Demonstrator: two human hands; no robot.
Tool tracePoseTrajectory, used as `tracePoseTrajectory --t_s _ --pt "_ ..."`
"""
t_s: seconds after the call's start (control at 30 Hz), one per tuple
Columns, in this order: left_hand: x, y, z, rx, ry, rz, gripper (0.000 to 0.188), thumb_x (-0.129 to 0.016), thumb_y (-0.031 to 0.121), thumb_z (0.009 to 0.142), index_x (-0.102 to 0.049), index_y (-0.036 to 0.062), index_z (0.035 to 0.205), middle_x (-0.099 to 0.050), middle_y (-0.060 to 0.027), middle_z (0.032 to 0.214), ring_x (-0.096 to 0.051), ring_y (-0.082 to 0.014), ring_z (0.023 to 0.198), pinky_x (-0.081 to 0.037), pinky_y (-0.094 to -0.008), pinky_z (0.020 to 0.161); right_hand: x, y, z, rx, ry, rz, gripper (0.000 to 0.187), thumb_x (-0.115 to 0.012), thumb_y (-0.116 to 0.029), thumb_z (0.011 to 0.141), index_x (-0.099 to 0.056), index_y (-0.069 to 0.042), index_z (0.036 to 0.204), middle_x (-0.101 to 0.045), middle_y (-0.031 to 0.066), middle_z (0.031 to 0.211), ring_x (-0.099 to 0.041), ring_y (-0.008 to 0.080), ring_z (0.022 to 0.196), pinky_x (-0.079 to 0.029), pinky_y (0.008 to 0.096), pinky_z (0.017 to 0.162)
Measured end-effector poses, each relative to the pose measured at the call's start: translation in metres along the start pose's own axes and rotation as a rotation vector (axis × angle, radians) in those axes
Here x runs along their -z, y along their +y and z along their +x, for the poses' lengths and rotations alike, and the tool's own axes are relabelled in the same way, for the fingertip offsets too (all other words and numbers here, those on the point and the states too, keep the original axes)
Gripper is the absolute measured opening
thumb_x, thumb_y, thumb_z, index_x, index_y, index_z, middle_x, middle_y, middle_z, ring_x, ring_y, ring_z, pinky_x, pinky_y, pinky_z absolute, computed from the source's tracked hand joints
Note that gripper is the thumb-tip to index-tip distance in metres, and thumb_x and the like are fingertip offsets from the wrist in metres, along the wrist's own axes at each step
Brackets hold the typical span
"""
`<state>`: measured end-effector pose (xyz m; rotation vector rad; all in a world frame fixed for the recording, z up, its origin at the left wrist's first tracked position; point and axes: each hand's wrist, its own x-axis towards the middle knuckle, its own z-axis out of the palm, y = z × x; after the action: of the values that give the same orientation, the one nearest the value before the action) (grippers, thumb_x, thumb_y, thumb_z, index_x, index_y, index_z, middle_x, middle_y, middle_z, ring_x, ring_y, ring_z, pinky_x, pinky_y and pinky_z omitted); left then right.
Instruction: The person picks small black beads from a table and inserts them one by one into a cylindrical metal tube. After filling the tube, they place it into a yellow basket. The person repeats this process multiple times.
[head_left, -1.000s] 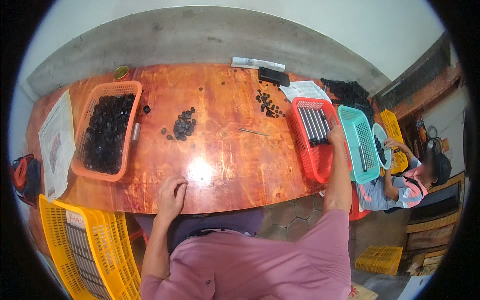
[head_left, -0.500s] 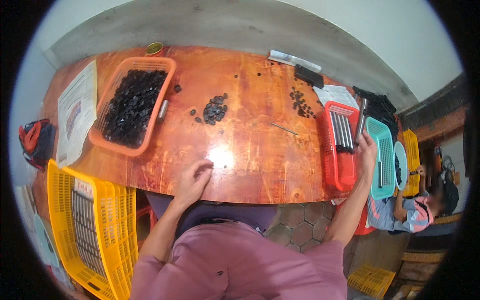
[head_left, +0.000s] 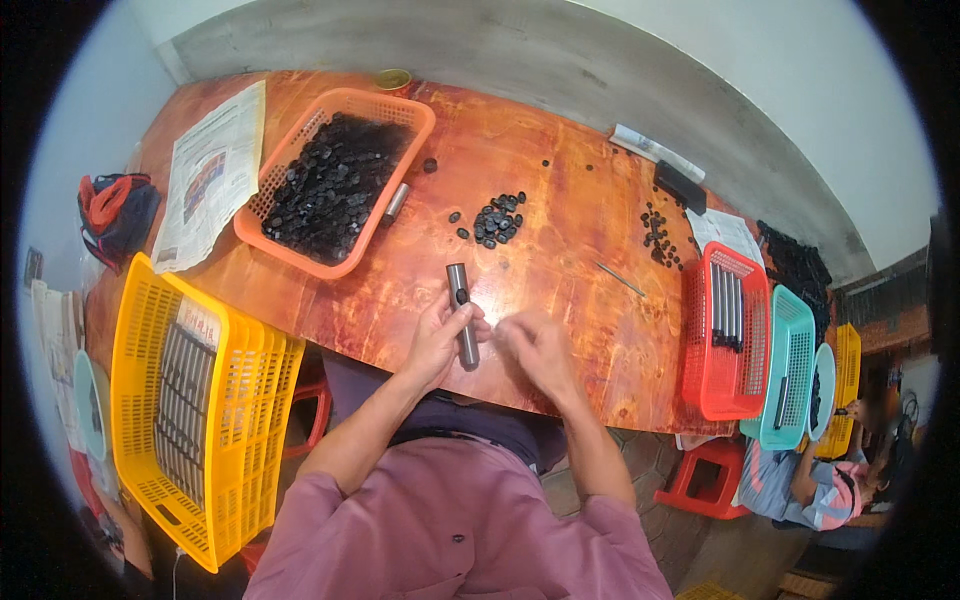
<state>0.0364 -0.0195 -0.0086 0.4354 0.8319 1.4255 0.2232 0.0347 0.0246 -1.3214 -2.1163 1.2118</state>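
Observation:
Over the table's near edge, my left hand [head_left: 436, 335] is closed around a dark grey metal tube [head_left: 457, 278]. The tube points away from me, tilted slightly, and a small black oval piece [head_left: 462, 296] shows on its side by my fingers. Just right of it hovers my right hand [head_left: 540, 352], fingers bent toward the tube and smeared by motion; whether they pinch anything cannot be seen. Beyond both hands lies a small pile of black oval pieces [head_left: 497, 222]. More tubes [head_left: 727, 305] lie side by side in the red basket [head_left: 735, 404] on the right.
An orange basket [head_left: 345, 268] of black pieces stands at the far left. Smaller black bits [head_left: 658, 240] and a thin metal rod [head_left: 622, 279] lie right of centre. A teal basket [head_left: 775, 432] sits beside the red one. Yellow crates [head_left: 262, 400] stand lower left; another person [head_left: 822, 490] sits at right.
My right hand has come from the red basket to the middle. A tube that it held upright there is now in my left hand. The whole view has shifted.

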Motion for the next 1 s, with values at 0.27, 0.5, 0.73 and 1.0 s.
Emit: tracePoseTrajectory --t_s 0.27,0.5,0.73,1.0 --pt "0.018 0.003 0.004 0.028 -0.111 -0.09 0.034 -0.056 0.013 0.106 -0.046 0.001 0.136 -0.062 -0.0122 0.111 -0.066 -0.0207 0.093 -0.058 -0.0359 0.083 -0.015 -0.019 0.095 0.355 0.423 -0.268 0.017 -0.067 -0.01 0.094 -0.073 0.0 0.107 -0.065 0.0177 0.095 -0.066 0.0386 0.089 -0.053 0.0476 0.079" --pt "0.026 -0.004 0.005 0.025 -0.138 -0.094 0.04 -0.057 0.011 0.105 -0.043 0.0001 0.141 -0.062 -0.0148 0.119 -0.067 -0.0242 0.103 -0.059 -0.0389 0.093 -0.024 0.0 0.096 0.465 0.424 -0.439 0.008 -0.071 -0.007 0.087 -0.07 0.0 0.092 -0.064 0.0169 0.09 -0.064 0.0377 0.084 -0.052 0.0472 0.075" --pt "0.023 0.001 0.006 0.065 -0.149 -0.151 0.053 -0.055 0.01 0.106 -0.032 0.0029 0.154 -0.061 -0.0172 0.123 -0.068 -0.0264 0.104 -0.06 -0.0399 0.089 -0.019 -0.003 0.088 0.449 0.36 -0.4 0.008 -0.07 -0.006 0.088 -0.067 -0.001 0.093 -0.064 0.0179 0.091 -0.064 0.0379 0.089 -0.052 0.047 0.079" --pt "0.028 0.0 0.005 0.113 -0.167 -0.182 0.053 -0.055 0.006 0.105 -0.034 0.0031 0.153 -0.061 -0.0155 0.121 -0.068 -0.0258 0.099 -0.06 -0.0402 0.087 -0.018 0.0 0.088 0.368 0.351 -0.377 0.011 -0.066 -0.009 0.093 -0.069 0.001 0.097 -0.065 0.021 0.092 -0.065 0.0406 0.089 -0.053 0.0481 0.081"
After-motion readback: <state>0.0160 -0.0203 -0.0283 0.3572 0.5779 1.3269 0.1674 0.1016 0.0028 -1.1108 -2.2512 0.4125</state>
